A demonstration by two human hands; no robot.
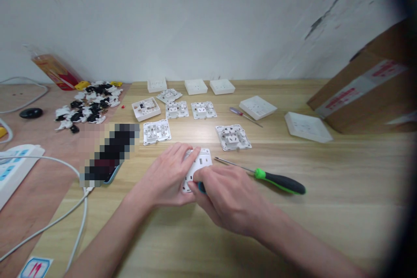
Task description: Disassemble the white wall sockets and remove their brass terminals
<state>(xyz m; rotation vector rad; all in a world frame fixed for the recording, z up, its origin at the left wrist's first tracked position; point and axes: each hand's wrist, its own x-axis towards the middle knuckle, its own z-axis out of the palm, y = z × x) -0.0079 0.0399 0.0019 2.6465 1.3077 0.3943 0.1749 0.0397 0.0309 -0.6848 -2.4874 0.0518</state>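
Observation:
My left hand (167,173) is curled around a white wall socket module (201,161) that lies on the wooden table (325,191). My right hand (228,197) is closed on a small tool with a blue end (202,187), pressed against the socket's near edge. A screwdriver with a green and black handle (280,181) lies just right of my hands, its shaft pointing toward the socket. An opened socket back (232,137) lies just beyond the hands.
Several white socket plates and backs (176,109) lie in rows farther back, with a small purple screwdriver (243,115). A pile of black and white parts (87,106) sits back left, a phone (110,154) and power strip (13,169) with cables left, a cardboard box (368,87) right.

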